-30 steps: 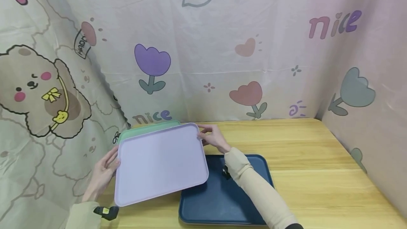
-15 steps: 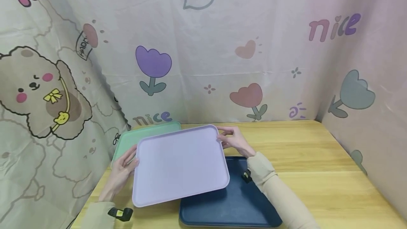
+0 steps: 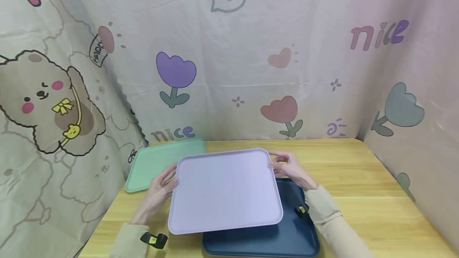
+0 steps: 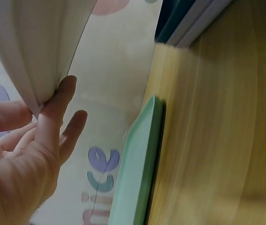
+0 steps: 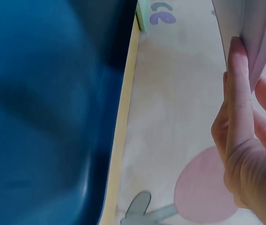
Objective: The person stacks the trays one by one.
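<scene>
Head view: The lilac tray [image 3: 226, 192] is held in the air between two hands. The left grip [image 3: 157, 191] is clamped on its left edge and the right grip [image 3: 291, 169] on its right edge, near the far corner. Relative to the preceding frames, the lilac tray has shifted to the right and now covers much of the blue tray [image 3: 258, 244]. The green tray [image 3: 159, 161], partly covered earlier, is now almost fully exposed at the far left of the counter [image 3: 355, 170]. The blue tray remains in place. Judged from this, the carry has brought the lilac tray closer to alignment above the blue one. Alignment is not complete: the left portion of the lilac tray extends beyond the blue tray's left side. The lilac tray is also turned relative to the blue one.

Left wrist view: The thumb and fingers pinch the lilac tray's edge from opposite faces. The tray is clear of the counter. The green tray lies on the counter, apart from this grip. Below the blue rim, paler layers [image 4: 202, 22] are visible; whether these are further trays cannot be confirmed.

Right wrist view: The fingers lie along one face of the lilac tray, with the thumb at the opposite side of the edge. A gap separates this grip from the blue tray. The lilac tray is therefore not seated.
</scene>
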Demonstrator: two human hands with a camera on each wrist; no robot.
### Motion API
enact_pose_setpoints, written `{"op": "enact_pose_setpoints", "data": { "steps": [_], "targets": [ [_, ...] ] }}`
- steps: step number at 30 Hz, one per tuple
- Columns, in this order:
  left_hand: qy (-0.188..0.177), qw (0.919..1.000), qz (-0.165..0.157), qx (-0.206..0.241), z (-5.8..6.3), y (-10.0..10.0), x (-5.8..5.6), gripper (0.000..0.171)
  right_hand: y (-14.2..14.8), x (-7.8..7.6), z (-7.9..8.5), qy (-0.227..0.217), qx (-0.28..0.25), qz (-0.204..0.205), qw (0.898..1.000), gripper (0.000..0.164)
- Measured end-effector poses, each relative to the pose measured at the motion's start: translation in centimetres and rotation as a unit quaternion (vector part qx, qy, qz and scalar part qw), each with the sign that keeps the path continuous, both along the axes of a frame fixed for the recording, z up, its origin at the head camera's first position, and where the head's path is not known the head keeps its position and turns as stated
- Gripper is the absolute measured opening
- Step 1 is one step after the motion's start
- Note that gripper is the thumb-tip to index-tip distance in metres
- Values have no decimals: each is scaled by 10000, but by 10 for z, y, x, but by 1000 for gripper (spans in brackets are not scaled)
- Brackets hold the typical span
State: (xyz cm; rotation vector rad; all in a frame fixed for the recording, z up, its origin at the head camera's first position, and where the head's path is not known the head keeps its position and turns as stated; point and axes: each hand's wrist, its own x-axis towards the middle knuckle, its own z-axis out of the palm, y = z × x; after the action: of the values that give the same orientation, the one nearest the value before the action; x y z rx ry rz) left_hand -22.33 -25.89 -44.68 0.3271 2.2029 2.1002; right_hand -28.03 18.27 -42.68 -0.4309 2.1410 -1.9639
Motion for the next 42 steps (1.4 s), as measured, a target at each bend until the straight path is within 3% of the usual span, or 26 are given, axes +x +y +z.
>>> {"op": "enact_pose_setpoints", "data": {
  "steps": [10, 20, 27, 42],
  "targets": [
    [-240, 9995, -114, -142, -7, 38, -5, 61, 43, 22, -11, -239, 33, 29, 9997, 61],
    [-312, 9989, -341, 34, -17, 64, -8, 60, 75, 32, -24, -418, 152, -39, 9990, 65],
    [-338, 9980, -527, 124, -23, 73, -11, 59, 89, 35, -28, -475, 129, 214, 9986, 66],
    [-62, 9971, -538, -533, -28, 83, -6, 57, 98, 37, -42, -635, 409, 161, 9970, 68]
  ]
}}
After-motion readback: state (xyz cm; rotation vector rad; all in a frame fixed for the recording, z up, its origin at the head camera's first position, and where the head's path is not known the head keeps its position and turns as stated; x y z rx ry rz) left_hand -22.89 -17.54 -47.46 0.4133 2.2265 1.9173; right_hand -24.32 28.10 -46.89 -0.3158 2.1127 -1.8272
